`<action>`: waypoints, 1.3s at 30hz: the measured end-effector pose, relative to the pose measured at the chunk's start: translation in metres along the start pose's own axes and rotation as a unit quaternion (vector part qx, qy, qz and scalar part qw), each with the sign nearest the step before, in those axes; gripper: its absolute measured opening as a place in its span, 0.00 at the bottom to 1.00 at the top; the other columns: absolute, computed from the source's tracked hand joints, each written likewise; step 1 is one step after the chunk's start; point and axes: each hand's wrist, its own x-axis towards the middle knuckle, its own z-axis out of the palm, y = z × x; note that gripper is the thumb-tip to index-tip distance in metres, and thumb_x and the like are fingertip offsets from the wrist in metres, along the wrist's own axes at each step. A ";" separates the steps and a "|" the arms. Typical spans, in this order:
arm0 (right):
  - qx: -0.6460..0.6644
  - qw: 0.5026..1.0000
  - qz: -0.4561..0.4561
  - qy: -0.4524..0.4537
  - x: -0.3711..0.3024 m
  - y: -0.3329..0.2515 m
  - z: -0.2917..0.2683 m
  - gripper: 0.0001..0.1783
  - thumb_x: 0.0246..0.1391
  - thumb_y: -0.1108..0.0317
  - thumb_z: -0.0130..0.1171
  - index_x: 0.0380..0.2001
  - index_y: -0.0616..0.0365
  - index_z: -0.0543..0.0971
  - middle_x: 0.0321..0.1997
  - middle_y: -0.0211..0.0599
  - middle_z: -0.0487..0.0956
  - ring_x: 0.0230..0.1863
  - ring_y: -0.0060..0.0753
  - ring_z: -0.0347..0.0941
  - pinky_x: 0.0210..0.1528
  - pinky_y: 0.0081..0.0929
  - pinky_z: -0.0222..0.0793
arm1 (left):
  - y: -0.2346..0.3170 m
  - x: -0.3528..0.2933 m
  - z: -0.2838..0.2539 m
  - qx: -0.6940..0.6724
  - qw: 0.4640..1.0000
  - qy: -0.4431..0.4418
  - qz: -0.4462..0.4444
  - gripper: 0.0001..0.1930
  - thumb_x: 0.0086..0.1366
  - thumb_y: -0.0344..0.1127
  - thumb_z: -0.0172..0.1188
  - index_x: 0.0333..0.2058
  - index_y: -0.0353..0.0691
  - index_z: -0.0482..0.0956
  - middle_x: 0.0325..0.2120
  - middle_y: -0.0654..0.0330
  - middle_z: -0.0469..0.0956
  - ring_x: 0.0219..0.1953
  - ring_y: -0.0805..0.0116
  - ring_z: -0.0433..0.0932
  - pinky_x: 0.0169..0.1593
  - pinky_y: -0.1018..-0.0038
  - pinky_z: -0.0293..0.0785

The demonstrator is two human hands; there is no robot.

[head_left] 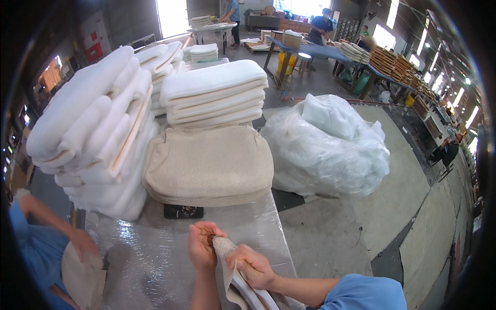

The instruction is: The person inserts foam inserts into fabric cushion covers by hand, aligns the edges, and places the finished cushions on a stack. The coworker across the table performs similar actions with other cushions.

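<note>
Low in the view, both my hands work at a beige woven cushion cover (223,248) with a white padded filling (247,290) showing in its open side. My right hand (253,264) is closed in a fist on the cover's edge. Curled around the cover's upper corner, the fingers of my left hand (202,244) touch the fabric; the thumb side is partly hidden. Beyond my hands lies a neat stack of folded beige covers (209,163) on the plastic-wrapped table (155,263). A small dark patterned object (183,212) sits at the stack's near edge.
Tall piles of white padding (93,119) stand left, with another white stack (214,95) behind the covers. A big clear plastic bag of white material (330,147) rests on the floor at right. At lower left, a co-worker's hand (82,245) presses a beige piece (80,279).
</note>
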 end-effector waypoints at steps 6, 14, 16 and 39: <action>-0.004 1.000 -0.023 0.007 0.002 0.004 -0.002 0.13 0.77 0.63 0.49 0.40 0.58 0.79 0.43 0.33 0.82 0.46 0.34 0.73 0.57 0.33 0.68 | -0.059 0.006 -0.053 0.010 0.973 0.048 -0.224 0.31 0.83 0.58 0.36 0.41 0.37 0.80 0.32 0.52 0.83 0.35 0.61 0.82 0.42 0.64 0.79; 0.030 0.999 -0.026 0.001 -0.002 0.003 -0.006 0.13 0.77 0.63 0.49 0.40 0.58 0.79 0.42 0.34 0.82 0.46 0.35 0.73 0.56 0.34 0.68 | -0.067 -0.001 -0.048 0.070 0.987 -0.020 -0.144 0.36 0.82 0.63 0.38 0.31 0.38 0.82 0.26 0.54 0.82 0.29 0.65 0.80 0.36 0.68 0.77; 0.032 0.999 -0.022 0.007 -0.003 0.004 -0.011 0.14 0.77 0.62 0.49 0.39 0.57 0.79 0.42 0.35 0.82 0.45 0.35 0.73 0.56 0.34 0.68 | -0.070 -0.002 -0.044 0.057 0.991 -0.024 -0.123 0.36 0.82 0.62 0.38 0.30 0.39 0.82 0.26 0.56 0.82 0.29 0.66 0.79 0.36 0.69 0.76; 0.057 0.998 0.005 -0.016 0.014 0.016 -0.027 0.19 0.77 0.54 0.50 0.46 0.58 0.81 0.43 0.34 0.84 0.41 0.30 0.76 0.48 0.29 0.68 | -0.002 0.000 0.008 0.297 0.953 -0.065 -0.013 0.28 0.84 0.49 0.35 0.39 0.36 0.82 0.36 0.56 0.82 0.38 0.68 0.77 0.46 0.71 0.73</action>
